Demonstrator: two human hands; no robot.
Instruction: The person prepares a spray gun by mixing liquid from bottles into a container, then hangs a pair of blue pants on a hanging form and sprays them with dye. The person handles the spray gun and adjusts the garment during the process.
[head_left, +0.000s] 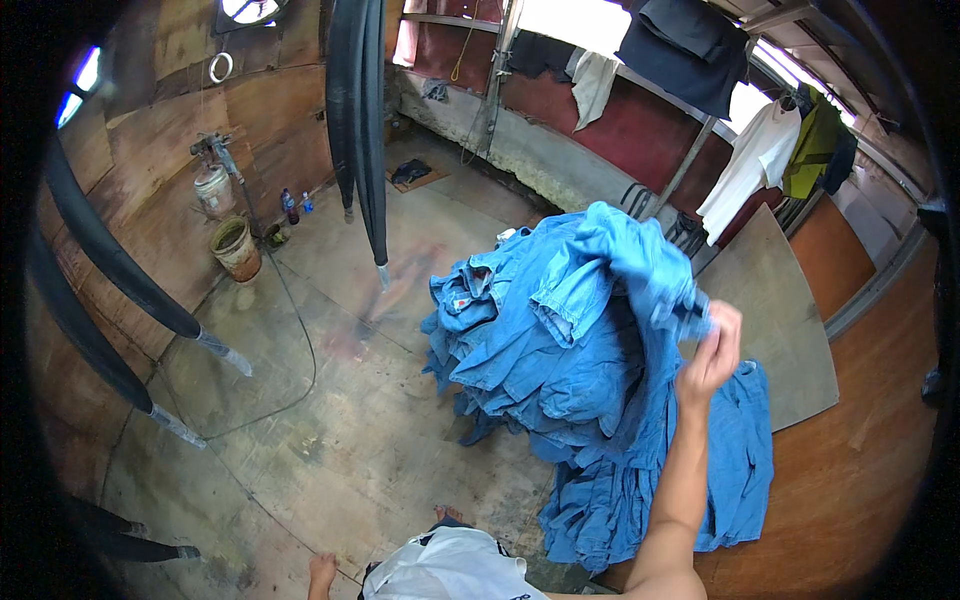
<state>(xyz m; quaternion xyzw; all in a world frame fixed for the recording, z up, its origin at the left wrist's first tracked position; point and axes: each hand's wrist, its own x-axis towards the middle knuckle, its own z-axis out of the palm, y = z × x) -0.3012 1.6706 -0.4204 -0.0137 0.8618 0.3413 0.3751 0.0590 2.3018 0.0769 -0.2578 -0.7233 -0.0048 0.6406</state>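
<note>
My right hand [712, 350] is closed on the edge of a blue denim shirt [640, 250] and holds it raised at the right side of a large heap. The lifted cloth is blurred by motion. Beneath it lies the heap of blue denim garments [540, 360], with collars and cuffs showing at its left and more garments [735, 450] spilling down toward me on the right. Low at the bottom edge, apart from the heap, hangs my left hand [322, 572]. It is small in the picture and its finger position is unclear.
Thick black hoses [357, 120] with clear tips hang ahead, and others [120, 260] at the left. By the left wall are a spray gun [215, 150], a dirty bucket [236, 248] and bottles [290, 205]. A thin hose [310, 350] crosses the floor. Clothes [755, 165] hang at the right.
</note>
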